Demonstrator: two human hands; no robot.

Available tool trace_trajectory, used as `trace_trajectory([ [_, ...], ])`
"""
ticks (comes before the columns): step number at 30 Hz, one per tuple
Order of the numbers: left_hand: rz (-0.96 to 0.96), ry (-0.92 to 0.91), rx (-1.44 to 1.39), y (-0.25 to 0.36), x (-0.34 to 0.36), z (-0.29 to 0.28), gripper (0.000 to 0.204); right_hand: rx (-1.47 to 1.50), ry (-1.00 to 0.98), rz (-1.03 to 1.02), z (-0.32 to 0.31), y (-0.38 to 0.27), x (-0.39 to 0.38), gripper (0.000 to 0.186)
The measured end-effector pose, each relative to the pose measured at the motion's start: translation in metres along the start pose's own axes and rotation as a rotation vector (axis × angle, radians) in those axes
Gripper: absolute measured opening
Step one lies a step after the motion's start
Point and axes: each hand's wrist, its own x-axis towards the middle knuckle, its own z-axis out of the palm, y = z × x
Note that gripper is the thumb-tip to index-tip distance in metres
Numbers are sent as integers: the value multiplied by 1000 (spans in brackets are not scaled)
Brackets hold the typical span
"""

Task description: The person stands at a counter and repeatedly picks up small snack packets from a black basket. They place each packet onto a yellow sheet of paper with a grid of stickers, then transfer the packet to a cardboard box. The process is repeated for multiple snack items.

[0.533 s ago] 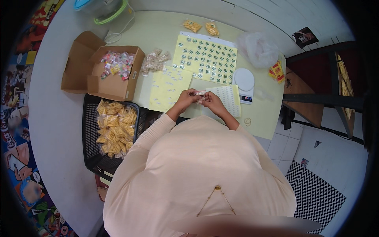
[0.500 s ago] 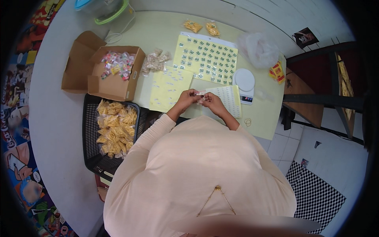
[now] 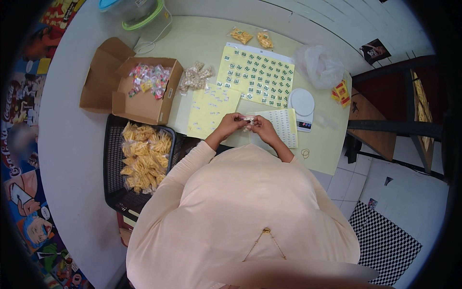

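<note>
A small clear plastic packet with a reddish strip along its top (image 3: pixel 248 118) is pinched between my two hands, just above the near part of the table. My left hand (image 3: pixel 232 124) grips its left side and my right hand (image 3: pixel 264 128) its right side, fingers closed on both. What is inside the packet is too small to make out. Under and beside my right hand lies a sheet of small printed labels (image 3: pixel 287 126). Left of my left hand is a yellow backing sheet with scattered small labels (image 3: pixel 202 118). Similar small packets (image 3: pixel 196 77) lie in a pile beyond it.
A cardboard box (image 3: pixel 168 89) holds colourful packets; below it, a black basket (image 3: pixel 111 164) holds bagged yellow snacks. Farther back lie a sheet of green round stickers (image 3: pixel 260 72) and two snack bags (image 3: pixel 240 35). A white scale (image 3: pixel 302 102), plastic bag (image 3: pixel 320 65) and rubber bands (image 3: pixel 305 153) are to the right.
My hands have drawn slightly apart, and more of the packet with its reddish strip shows between them. The whole view has shifted a little.
</note>
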Motion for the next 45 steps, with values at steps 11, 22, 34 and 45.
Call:
trace_trajectory([
  [11, 206, 554, 237, -3, 23, -92, 18, -167, 75, 26, -1, 3, 3, 28],
  [22, 280, 572, 785, 7, 8, -85, 34, -262, 188, 44, 2, -15, 25, 40],
  [34, 140, 618, 1050, -7, -31, -70, 70, -292, 198, 45, -7, -6, 17, 44],
  [45, 73, 713, 984, -13, -28, -71, 61, -495, 710, -123, -74, -15, -25, 25],
])
